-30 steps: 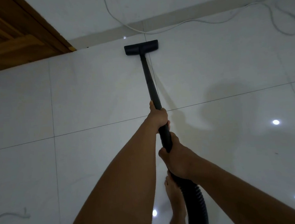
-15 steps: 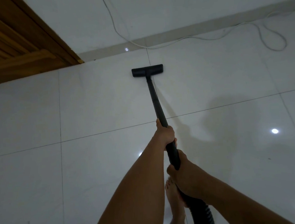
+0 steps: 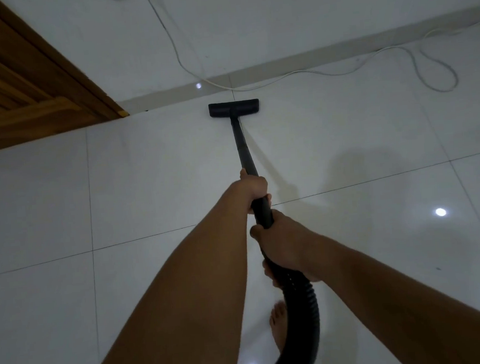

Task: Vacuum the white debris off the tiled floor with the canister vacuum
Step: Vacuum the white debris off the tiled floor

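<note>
Left hand and right hand both wrapped tight round black wand, left higher. Hose cut off at bottom edge.

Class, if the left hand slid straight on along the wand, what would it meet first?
Probably the floor head; only bare wand shows ahead of the left hand.

— What colour is the floor head?
— Black, like the wand behind it and the ribbed hose nearer still.
— And the tiles under it?
— Glossy white, crossed by thin dark grout lines in a square grid, with bright round light spots.
— Beyond it?
— A pale grey skirting, a white wall, a white cord. Left of it, a warm brown slatted door.
</note>
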